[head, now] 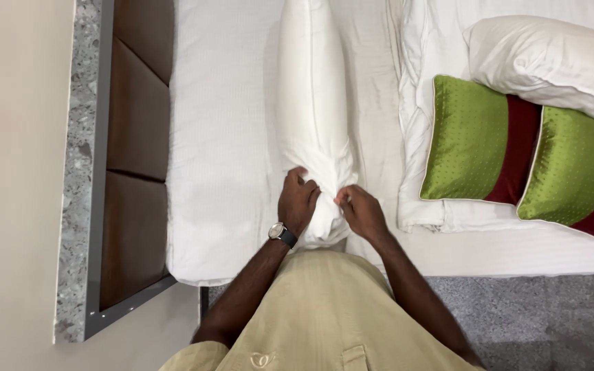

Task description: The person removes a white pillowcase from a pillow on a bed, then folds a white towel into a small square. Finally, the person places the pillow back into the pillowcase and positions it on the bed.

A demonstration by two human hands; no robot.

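A long white pillow [311, 103] lies lengthwise on the white bed sheet [221, 137], its near end bunched and narrowed. My left hand [298, 203], with a wristwatch [282, 233] on the wrist, grips the gathered fabric at that near end from the left. My right hand [360, 209] pinches the same bunched end from the right. Both hands are closed on the pillow's cloth, close together, at the bed's near edge.
Two green and maroon cushions [476, 141] [575, 172] lie on a folded white duvet [421, 82] at right, with another white pillow [551, 62] behind them. A brown padded headboard [135, 137] and a stone-edged ledge [77, 172] stand left. Grey floor [531, 316] lies below the bed.
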